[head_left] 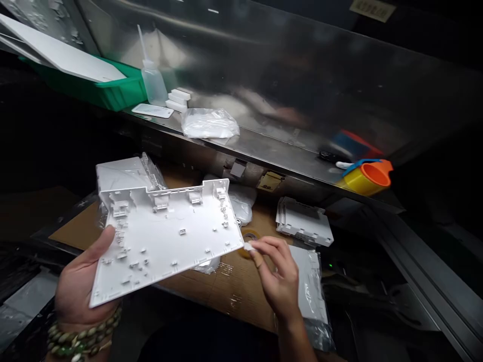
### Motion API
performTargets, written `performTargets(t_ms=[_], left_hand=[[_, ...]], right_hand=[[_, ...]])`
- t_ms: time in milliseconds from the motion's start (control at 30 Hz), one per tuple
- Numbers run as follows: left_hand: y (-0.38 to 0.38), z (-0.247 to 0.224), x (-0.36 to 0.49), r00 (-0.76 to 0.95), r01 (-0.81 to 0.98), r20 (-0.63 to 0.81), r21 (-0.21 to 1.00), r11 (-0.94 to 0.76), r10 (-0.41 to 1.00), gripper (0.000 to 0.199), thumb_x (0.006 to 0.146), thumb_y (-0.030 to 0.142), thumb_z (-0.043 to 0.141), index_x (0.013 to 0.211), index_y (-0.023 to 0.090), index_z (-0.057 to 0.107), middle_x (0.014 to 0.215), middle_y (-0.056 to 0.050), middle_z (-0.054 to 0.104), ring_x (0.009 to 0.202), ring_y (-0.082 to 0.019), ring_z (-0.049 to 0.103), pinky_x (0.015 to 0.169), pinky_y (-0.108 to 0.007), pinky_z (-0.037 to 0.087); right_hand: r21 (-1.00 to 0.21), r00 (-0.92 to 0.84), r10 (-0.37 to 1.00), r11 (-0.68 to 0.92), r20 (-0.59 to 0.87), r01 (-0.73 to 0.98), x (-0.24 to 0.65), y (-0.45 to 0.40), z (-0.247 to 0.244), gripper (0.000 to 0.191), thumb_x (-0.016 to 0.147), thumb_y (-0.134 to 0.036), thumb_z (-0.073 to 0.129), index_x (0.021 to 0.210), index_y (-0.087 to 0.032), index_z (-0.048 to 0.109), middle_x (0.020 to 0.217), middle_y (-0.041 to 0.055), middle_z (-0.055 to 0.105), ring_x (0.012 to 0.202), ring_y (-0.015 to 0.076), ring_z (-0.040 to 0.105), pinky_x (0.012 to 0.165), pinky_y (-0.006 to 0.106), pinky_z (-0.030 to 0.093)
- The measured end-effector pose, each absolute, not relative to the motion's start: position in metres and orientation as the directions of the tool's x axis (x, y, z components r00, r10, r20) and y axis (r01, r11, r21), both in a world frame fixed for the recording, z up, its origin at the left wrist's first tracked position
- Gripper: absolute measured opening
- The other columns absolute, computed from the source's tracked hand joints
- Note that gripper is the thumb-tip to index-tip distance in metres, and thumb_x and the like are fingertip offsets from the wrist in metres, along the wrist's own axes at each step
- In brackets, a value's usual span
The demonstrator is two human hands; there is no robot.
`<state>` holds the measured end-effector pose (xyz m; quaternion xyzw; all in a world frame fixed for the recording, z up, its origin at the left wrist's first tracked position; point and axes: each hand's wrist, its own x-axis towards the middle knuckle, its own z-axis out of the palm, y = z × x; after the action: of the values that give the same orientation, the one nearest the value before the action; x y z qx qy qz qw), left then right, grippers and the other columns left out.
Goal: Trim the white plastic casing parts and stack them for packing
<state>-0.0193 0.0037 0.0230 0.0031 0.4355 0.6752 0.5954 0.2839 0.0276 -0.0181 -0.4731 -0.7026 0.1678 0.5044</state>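
My left hand [79,284] grips a white plastic housing panel [158,246] by its left edge, thumb on the inner face. The panel is tilted, and its inner side shows small clips, posts and ribs. At its lower right corner, my right hand [277,274] is closed in a pinch on a small white piece [248,246], which touches or nearly touches the corner. What this piece is, I cannot make out. A tape roll [247,251] lies partly hidden behind the right fingertips.
Cardboard [211,294] covers the bench. White housings [304,221] and a bagged panel [309,286] lie to the right; another housing [121,173] is behind the panel. The metal shelf [271,151] carries a green bin [121,93], squeeze bottle [154,85], plastic bag [209,123] and yellow-orange cup [364,178].
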Motion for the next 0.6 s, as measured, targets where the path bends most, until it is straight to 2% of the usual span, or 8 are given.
performTargets(t_ms=[67, 167, 333, 400, 467, 533, 600], left_hand=[[0.002, 0.022, -0.021, -0.337, -0.749, -0.514, 0.654, 0.106, 0.789, 0.071, 0.087, 0.057, 0.065, 0.153, 0.038, 0.045, 0.129, 0.004, 0.074, 0.145, -0.026, 0.047, 0.113, -0.047, 0.049], [-0.001, 0.019, -0.023, -0.326, -0.674, -0.467, 0.725, 0.144, 0.822, 0.068, 0.088, 0.061, 0.061, 0.152, 0.042, 0.046, 0.13, 0.007, 0.073, 0.145, -0.024, 0.047, 0.111, -0.044, 0.053], [-0.007, 0.006, -0.029, -0.249, -0.607, -0.332, 0.786, 0.121, 0.91, 0.066, 0.094, 0.062, 0.051, 0.156, 0.05, 0.034, 0.136, 0.011, 0.068, 0.144, -0.024, 0.049, 0.109, -0.045, 0.056], [-0.01, -0.002, -0.037, -0.266, -0.613, -0.35, 0.781, 0.122, 0.898, 0.068, 0.094, 0.062, 0.051, 0.158, 0.049, 0.029, 0.133, 0.011, 0.069, 0.143, -0.025, 0.05, 0.108, -0.047, 0.056], [-0.013, -0.009, -0.048, -0.267, -0.643, -0.428, 0.747, 0.171, 0.864, 0.075, 0.092, 0.064, 0.052, 0.159, 0.047, 0.026, 0.129, 0.01, 0.071, 0.142, -0.027, 0.051, 0.108, -0.049, 0.056], [-0.015, -0.014, -0.06, -0.193, -0.662, -0.513, 0.697, 0.275, 0.836, 0.078, 0.09, 0.066, 0.053, 0.159, 0.048, 0.023, 0.126, 0.011, 0.071, 0.141, -0.028, 0.051, 0.108, -0.05, 0.056], [-0.017, -0.019, -0.07, -0.052, -0.631, -0.48, 0.696, 0.343, 0.876, 0.075, 0.091, 0.067, 0.049, 0.158, 0.051, 0.019, 0.128, 0.012, 0.069, 0.14, -0.028, 0.051, 0.109, -0.05, 0.055]], right_hand=[[-0.664, -0.117, 0.809, 0.547, 0.576, 0.509, 0.277, 0.028, -0.017, 0.023, 0.096, -0.016, 0.067, 0.113, -0.029, 0.075, 0.104, 0.005, 0.069, 0.098, 0.0219, 0.064, 0.085, 0.039, 0.054], [-0.636, -0.111, 0.799, 0.546, 0.591, 0.545, 0.274, 0.028, -0.015, 0.023, 0.096, -0.015, 0.066, 0.112, -0.029, 0.075, 0.103, 0.0052, 0.07, 0.096, 0.022, 0.065, 0.083, 0.039, 0.056], [-0.614, -0.173, 0.773, 0.6, 0.61, 0.513, 0.28, 0.031, -0.019, 0.026, 0.096, -0.014, 0.066, 0.116, -0.029, 0.073, 0.104, 0.0059, 0.07, 0.097, 0.0227, 0.065, 0.083, 0.04, 0.055], [-0.598, -0.178, 0.776, 0.591, 0.605, 0.542, 0.284, 0.036, -0.023, 0.023, 0.096, -0.015, 0.066, 0.114, -0.029, 0.074, 0.103, 0.0057, 0.07, 0.096, 0.0225, 0.065, 0.082, 0.04, 0.054], [-0.619, -0.126, 0.793, 0.553, 0.596, 0.558, 0.287, 0.042, -0.023, 0.021, 0.097, -0.017, 0.066, 0.112, -0.028, 0.074, 0.103, 0.0055, 0.07, 0.096, 0.0221, 0.064, 0.083, 0.039, 0.053], [-0.654, -0.064, 0.798, 0.534, 0.599, 0.536, 0.288, 0.048, -0.02, 0.021, 0.097, -0.016, 0.066, 0.112, -0.029, 0.074, 0.104, 0.0049, 0.069, 0.099, 0.0215, 0.064, 0.085, 0.038, 0.053], [-0.68, -0.007, 0.787, 0.537, 0.617, 0.5, 0.285, 0.055, -0.011, 0.022, 0.096, -0.017, 0.067, 0.112, -0.029, 0.074, 0.106, 0.0042, 0.069, 0.101, 0.0212, 0.064, 0.088, 0.038, 0.052]])
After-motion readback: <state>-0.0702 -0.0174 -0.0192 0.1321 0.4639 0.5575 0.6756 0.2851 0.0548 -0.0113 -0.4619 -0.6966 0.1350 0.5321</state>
